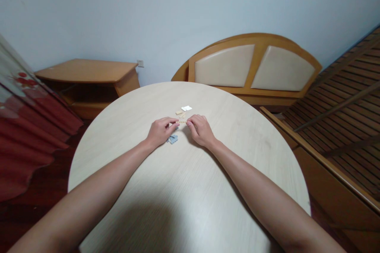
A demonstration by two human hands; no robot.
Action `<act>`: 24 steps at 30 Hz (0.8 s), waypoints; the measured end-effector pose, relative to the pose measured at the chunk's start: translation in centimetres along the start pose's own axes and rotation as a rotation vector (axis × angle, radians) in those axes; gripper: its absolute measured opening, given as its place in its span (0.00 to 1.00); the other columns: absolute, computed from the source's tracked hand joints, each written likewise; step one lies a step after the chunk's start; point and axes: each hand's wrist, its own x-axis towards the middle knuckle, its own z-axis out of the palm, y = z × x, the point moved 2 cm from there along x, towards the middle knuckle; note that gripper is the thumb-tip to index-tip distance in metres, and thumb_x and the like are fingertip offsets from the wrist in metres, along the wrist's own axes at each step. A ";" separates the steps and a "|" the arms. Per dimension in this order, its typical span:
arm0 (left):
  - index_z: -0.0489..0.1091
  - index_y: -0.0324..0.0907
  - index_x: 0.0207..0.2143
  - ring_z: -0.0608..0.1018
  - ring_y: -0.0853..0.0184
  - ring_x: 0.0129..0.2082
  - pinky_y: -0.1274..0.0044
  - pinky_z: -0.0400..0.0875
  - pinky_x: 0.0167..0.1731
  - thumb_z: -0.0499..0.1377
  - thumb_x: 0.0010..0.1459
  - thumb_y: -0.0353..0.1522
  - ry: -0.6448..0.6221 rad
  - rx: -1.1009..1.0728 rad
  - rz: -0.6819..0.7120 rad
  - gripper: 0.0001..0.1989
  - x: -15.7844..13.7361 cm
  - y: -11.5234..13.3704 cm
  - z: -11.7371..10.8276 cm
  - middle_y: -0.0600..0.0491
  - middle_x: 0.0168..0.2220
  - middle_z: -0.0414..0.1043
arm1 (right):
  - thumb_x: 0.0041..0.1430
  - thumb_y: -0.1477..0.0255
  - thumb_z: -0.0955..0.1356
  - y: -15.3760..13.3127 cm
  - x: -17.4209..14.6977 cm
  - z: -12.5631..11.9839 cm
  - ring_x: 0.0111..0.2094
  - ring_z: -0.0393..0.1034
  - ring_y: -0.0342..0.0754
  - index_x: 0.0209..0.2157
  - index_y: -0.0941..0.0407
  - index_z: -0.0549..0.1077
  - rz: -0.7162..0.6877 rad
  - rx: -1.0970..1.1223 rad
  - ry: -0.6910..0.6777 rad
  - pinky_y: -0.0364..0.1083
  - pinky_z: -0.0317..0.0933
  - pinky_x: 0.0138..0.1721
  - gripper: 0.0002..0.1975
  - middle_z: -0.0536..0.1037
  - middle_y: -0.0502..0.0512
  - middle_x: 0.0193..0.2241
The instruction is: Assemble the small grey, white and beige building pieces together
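A thin yellowish strip [181, 122] with a dark dotted line along it is stretched level between my two hands, a little above the table. My left hand [162, 129] pinches its left end between thumb and fingers. The right end is pinched the same way by my right hand [201, 129]. Just beyond the strip lie small tan pieces [178, 112] and a white flat piece [187, 108]. Several light-blue pieces [173, 139] lie beside my left hand, partly hidden by it. What the strip is exactly is too small to tell.
The round pale table [190, 189] spreads under both arms. Behind it stand a wooden cabinet [95, 69] at left and a padded headboard [225, 67] at right. A red curtain [26, 134] hangs on the left. Wooden slats [341, 114] lean at the right.
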 end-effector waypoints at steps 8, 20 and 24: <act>0.80 0.42 0.40 0.80 0.65 0.35 0.74 0.73 0.39 0.60 0.65 0.37 -0.011 -0.001 0.014 0.11 0.0 0.0 0.0 0.49 0.38 0.82 | 0.74 0.67 0.55 0.4 0.1 0.3 0.36 0.66 0.51 0.31 0.55 0.69 -0.008 -0.014 -0.007 0.50 0.54 0.41 0.19 0.74 0.56 0.30; 0.80 0.41 0.39 0.81 0.66 0.33 0.76 0.72 0.35 0.62 0.64 0.35 0.017 -0.007 0.052 0.09 0.0 -0.1 0.0 0.49 0.37 0.82 | 0.73 0.66 0.59 0.4 0.1 0.3 0.38 0.68 0.51 0.33 0.55 0.71 -0.055 0.055 0.060 0.50 0.55 0.42 0.15 0.76 0.57 0.32; 0.80 0.42 0.39 0.80 0.66 0.32 0.76 0.72 0.34 0.62 0.63 0.35 0.021 -0.004 0.058 0.08 0.0 -0.2 0.0 0.50 0.36 0.82 | 0.71 0.68 0.62 0.2 0.1 0.1 0.38 0.69 0.52 0.35 0.55 0.72 -0.073 0.084 0.071 0.51 0.56 0.42 0.12 0.77 0.57 0.34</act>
